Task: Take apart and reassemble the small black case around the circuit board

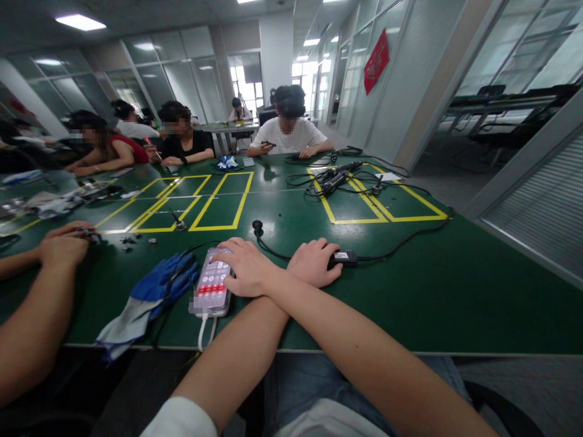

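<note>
My forearms cross in front of me, the right one on top. My right hand (249,266) lies palm down at the left, fingers apart, its thumb and fingertips over the right side of a lit smartphone (212,280). Buttons and a red band show on the phone's screen, and a white cable is plugged into its lower end. My left hand (314,262) rests at the right, thumb and forefinger on either side of a small black box (347,258) with a white label. The box sits in line on a black cable (401,250); its left end is hidden by the hand.
A round black plug (257,226) stands ahead. Blue and white gloves (152,294) lie left of the phone. Yellow tape frames (221,229) mark the green table (432,291); tangled black cables (334,180) lie farther back. A neighbour's hand (68,240) holds small parts. Others sit opposite.
</note>
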`<state>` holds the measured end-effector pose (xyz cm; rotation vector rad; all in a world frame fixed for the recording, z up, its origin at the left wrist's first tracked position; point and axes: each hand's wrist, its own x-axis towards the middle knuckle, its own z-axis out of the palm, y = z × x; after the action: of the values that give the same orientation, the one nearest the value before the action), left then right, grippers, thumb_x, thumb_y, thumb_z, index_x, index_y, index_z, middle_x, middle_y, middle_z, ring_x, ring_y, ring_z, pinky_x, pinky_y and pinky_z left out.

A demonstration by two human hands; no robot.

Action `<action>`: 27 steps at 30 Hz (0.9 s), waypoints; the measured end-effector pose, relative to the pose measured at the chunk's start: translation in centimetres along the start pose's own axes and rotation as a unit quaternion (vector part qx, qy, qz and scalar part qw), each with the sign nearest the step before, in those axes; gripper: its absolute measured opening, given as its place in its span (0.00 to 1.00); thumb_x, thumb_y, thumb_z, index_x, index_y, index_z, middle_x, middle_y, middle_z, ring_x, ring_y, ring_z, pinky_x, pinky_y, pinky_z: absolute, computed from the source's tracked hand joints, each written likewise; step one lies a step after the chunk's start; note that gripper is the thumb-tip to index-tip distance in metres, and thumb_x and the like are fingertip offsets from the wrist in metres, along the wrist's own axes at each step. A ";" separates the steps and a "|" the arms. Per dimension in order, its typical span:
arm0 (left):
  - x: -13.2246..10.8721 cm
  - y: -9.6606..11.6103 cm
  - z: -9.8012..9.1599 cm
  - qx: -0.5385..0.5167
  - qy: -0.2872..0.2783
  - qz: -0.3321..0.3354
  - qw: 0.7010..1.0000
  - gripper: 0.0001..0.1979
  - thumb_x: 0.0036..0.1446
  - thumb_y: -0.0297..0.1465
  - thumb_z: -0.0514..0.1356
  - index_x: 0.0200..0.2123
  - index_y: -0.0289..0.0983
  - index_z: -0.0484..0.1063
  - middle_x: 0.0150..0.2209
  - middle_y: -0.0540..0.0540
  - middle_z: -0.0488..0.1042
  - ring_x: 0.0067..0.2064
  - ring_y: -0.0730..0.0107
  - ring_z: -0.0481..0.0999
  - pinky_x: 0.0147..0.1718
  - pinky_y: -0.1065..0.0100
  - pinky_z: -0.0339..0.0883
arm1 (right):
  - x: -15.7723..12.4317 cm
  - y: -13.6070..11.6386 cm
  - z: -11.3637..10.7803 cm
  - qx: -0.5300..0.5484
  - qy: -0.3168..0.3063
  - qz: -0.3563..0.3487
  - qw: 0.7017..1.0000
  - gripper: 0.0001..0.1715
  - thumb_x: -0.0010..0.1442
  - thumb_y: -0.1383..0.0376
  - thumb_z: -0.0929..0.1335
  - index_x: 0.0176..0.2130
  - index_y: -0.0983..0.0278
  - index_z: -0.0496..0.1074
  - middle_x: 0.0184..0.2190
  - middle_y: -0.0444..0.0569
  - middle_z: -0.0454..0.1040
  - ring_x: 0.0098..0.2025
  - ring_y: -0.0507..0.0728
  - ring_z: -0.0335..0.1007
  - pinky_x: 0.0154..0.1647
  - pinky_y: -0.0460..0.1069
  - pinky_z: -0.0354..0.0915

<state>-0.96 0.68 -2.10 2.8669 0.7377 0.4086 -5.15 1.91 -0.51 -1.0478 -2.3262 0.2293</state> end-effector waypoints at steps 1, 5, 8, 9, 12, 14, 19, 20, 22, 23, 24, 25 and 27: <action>0.0 0.0 -0.1 0.000 -0.001 -0.001 1.000 0.21 0.68 0.41 0.59 0.59 0.40 0.73 0.50 0.42 0.77 0.53 0.54 0.78 0.54 0.54 0.74 | 0.0 0.0 0.0 -0.001 -0.001 0.000 1.000 0.29 0.61 0.65 0.70 0.61 0.62 0.74 0.64 0.58 0.69 0.67 0.69 0.58 0.66 0.68 0.63; -0.1 0.1 -0.2 -0.004 -0.003 -0.002 1.000 0.21 0.68 0.41 0.59 0.60 0.40 0.73 0.51 0.42 0.77 0.53 0.54 0.78 0.54 0.54 0.74 | 0.0 0.0 0.0 -0.008 -0.003 0.001 1.000 0.28 0.62 0.65 0.70 0.61 0.63 0.75 0.66 0.60 0.68 0.68 0.70 0.58 0.65 0.68 0.63; -0.1 0.0 -0.1 -0.005 -0.002 -0.001 1.000 0.20 0.68 0.41 0.59 0.60 0.41 0.73 0.51 0.42 0.77 0.53 0.54 0.78 0.54 0.54 0.74 | -0.1 -0.1 0.1 -0.015 -0.004 0.002 1.000 0.26 0.62 0.64 0.70 0.60 0.63 0.76 0.66 0.59 0.68 0.68 0.70 0.57 0.66 0.68 0.63; -0.1 0.0 -0.1 -0.004 -0.001 -0.001 1.000 0.20 0.68 0.41 0.59 0.60 0.41 0.73 0.51 0.42 0.77 0.54 0.54 0.78 0.54 0.53 0.74 | -0.1 -0.1 0.1 -0.017 -0.004 0.001 1.000 0.26 0.62 0.64 0.70 0.59 0.62 0.77 0.66 0.59 0.68 0.68 0.70 0.58 0.65 0.68 0.63; -0.1 -0.1 0.0 -0.003 -0.001 -0.001 1.000 0.20 0.68 0.41 0.59 0.60 0.41 0.73 0.51 0.42 0.77 0.53 0.54 0.78 0.54 0.54 0.74 | -0.1 -0.1 0.1 -0.022 -0.008 -0.004 1.000 0.24 0.62 0.65 0.71 0.58 0.63 0.78 0.66 0.59 0.68 0.67 0.70 0.58 0.65 0.67 0.63; 0.0 -0.1 0.0 -0.003 -0.001 0.001 1.000 0.20 0.68 0.41 0.59 0.60 0.41 0.73 0.51 0.42 0.77 0.53 0.55 0.78 0.54 0.54 0.74 | -0.1 -0.2 0.0 -0.024 -0.014 -0.004 1.000 0.23 0.62 0.65 0.70 0.56 0.63 0.78 0.65 0.59 0.68 0.67 0.70 0.59 0.65 0.67 0.63; 0.0 0.0 -0.1 -0.002 -0.003 0.002 1.000 0.20 0.68 0.41 0.59 0.59 0.41 0.73 0.51 0.42 0.77 0.53 0.54 0.78 0.54 0.54 0.74 | -0.1 -0.2 -0.1 -0.016 -0.005 0.001 1.000 0.30 0.61 0.65 0.70 0.63 0.63 0.72 0.66 0.59 0.68 0.67 0.69 0.58 0.65 0.67 0.63; 0.0 0.0 -0.2 -0.002 -0.003 0.003 1.000 0.20 0.68 0.41 0.59 0.59 0.41 0.73 0.51 0.42 0.77 0.53 0.54 0.78 0.54 0.54 0.74 | -0.1 -0.2 -0.1 -0.014 -0.002 0.002 1.000 0.32 0.61 0.65 0.70 0.64 0.63 0.71 0.65 0.59 0.68 0.67 0.69 0.58 0.65 0.67 0.64; 0.0 0.1 -0.2 -0.002 -0.002 0.004 1.000 0.20 0.69 0.41 0.59 0.60 0.40 0.73 0.51 0.42 0.77 0.54 0.54 0.78 0.54 0.54 0.74 | -0.1 -0.2 -0.1 -0.012 0.001 0.006 1.000 0.34 0.61 0.65 0.70 0.65 0.63 0.69 0.65 0.59 0.68 0.67 0.69 0.58 0.65 0.67 0.64; 0.0 0.1 -0.2 -0.002 -0.002 0.003 1.000 0.20 0.69 0.41 0.59 0.60 0.40 0.73 0.51 0.42 0.77 0.53 0.54 0.78 0.54 0.54 0.74 | -0.1 -0.2 0.0 -0.011 0.002 0.008 1.000 0.34 0.60 0.65 0.70 0.65 0.63 0.69 0.65 0.59 0.68 0.67 0.69 0.59 0.65 0.67 0.64; 0.0 0.1 -0.2 -0.002 -0.003 0.003 1.000 0.20 0.69 0.41 0.59 0.59 0.40 0.73 0.51 0.42 0.77 0.53 0.54 0.78 0.54 0.54 0.74 | -0.1 -0.2 0.0 -0.011 0.003 0.010 1.000 0.33 0.60 0.65 0.69 0.64 0.62 0.69 0.65 0.59 0.68 0.67 0.69 0.59 0.65 0.67 0.64; 0.0 0.1 -0.2 -0.002 -0.004 0.003 1.000 0.20 0.69 0.41 0.59 0.59 0.40 0.73 0.51 0.42 0.77 0.53 0.54 0.78 0.54 0.54 0.74 | -0.1 -0.2 0.0 -0.010 0.003 0.011 1.000 0.33 0.60 0.64 0.69 0.64 0.62 0.70 0.65 0.59 0.68 0.67 0.69 0.59 0.64 0.67 0.64; 0.0 0.0 -0.2 -0.002 -0.005 0.003 1.000 0.20 0.69 0.41 0.59 0.59 0.40 0.73 0.51 0.42 0.77 0.53 0.54 0.78 0.54 0.54 0.74 | 0.0 -0.2 0.0 -0.011 0.001 0.011 1.000 0.32 0.60 0.64 0.69 0.63 0.62 0.70 0.65 0.59 0.68 0.67 0.69 0.59 0.64 0.67 0.64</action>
<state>-0.98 0.65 -1.94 2.8653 0.7260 0.3947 -5.27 1.76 -0.48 -1.0844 -2.3202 0.2119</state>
